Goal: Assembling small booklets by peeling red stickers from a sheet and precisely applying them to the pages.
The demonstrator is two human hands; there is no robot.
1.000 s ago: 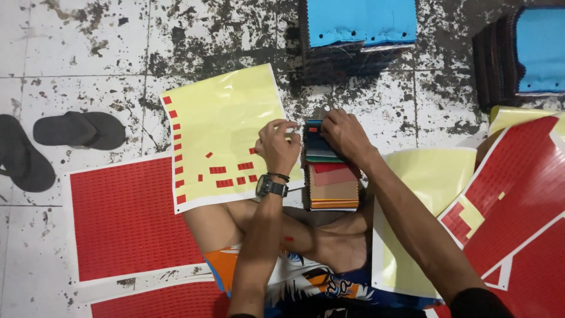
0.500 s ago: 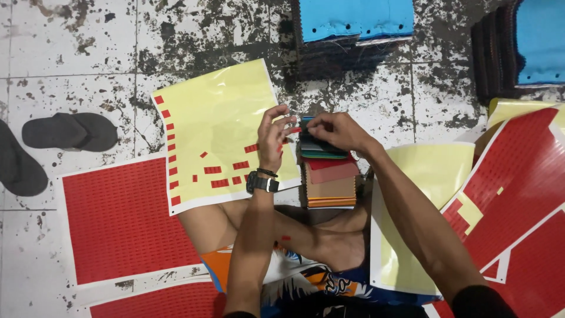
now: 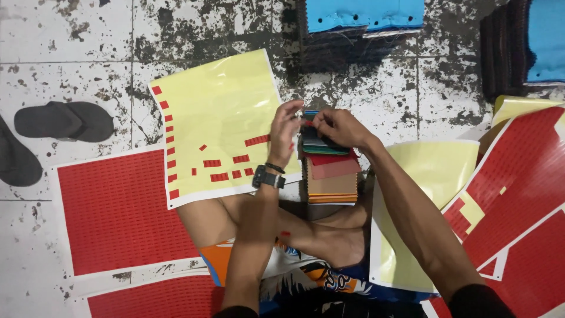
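Stickers (image 3: 308, 123), small and red: one is pinched between both hands' fingers above the fabric swatch stack (image 3: 331, 174). Left hand (image 3: 285, 132) and right hand (image 3: 336, 126) meet there. Beside the left fingers, the yellow backing sheet (image 3: 218, 132) looks mostly stripped, few remaining.

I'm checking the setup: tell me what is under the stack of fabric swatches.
The stack of fabric swatches rests on the person's crossed legs. Both hands, left hand and right hand, cover its top end, so the uppermost swatches are partly hidden.
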